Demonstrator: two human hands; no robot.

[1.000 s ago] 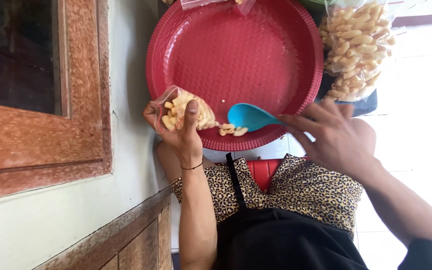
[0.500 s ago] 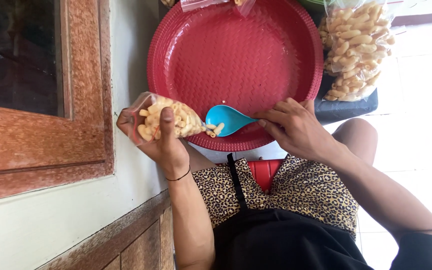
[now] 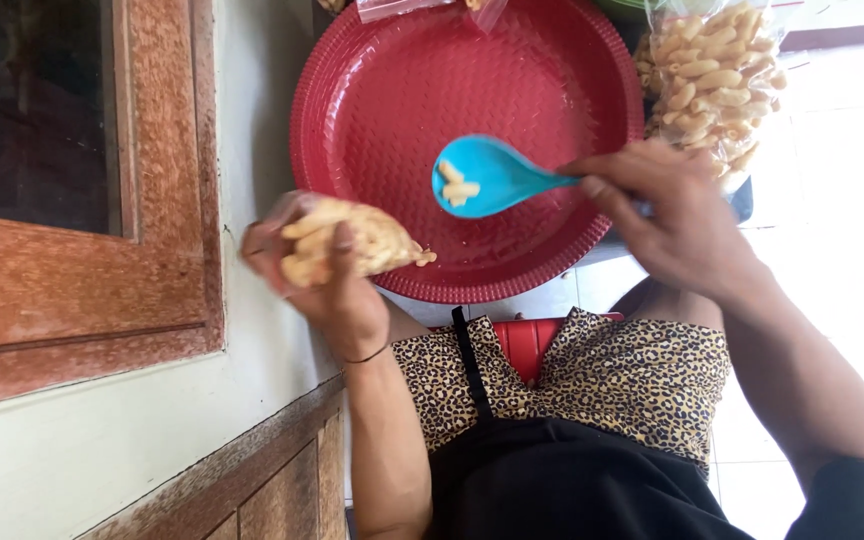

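Observation:
My left hand [image 3: 327,280] grips a small clear plastic bag [image 3: 352,240] stuffed with yellow macaroni crackers, its mouth pointing right over the rim of the big round red tray [image 3: 392,90]. My right hand [image 3: 672,215] holds a blue plastic spoon [image 3: 487,178] by its handle. The spoon hovers above the tray's middle with a few crackers lying in its bowl, apart from the bag.
A large clear bag [image 3: 712,80] full of the same crackers stands at the tray's right edge. Another small bag's corner [image 3: 422,8] shows at the top. A wooden window frame [image 3: 102,280] and pale wall lie left. My lap in leopard-print cloth [image 3: 592,380] is below.
The spoon has lifted away from the bag's mouth and moved up and right over the tray, still carrying a few crackers. My left hand and the bag stayed at the tray's lower left rim.

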